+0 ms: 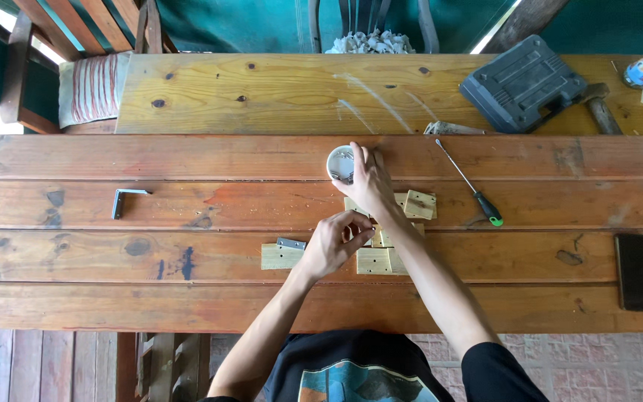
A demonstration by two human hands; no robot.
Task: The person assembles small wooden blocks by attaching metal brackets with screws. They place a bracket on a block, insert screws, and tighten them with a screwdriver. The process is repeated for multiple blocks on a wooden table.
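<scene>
Right hand [367, 181] is stretched out to the small white cup [340, 164], fingers dipped at its rim, nothing visibly gripped. Left hand [334, 243] sits just nearer than the cup, fingers curled; whether it pinches anything I cannot tell. Pale wood blocks [375, 260] lie right beneath both hands on the worktop [76, 253]. A green-handled screwdriver [469, 184] rests right of the cup.
</scene>
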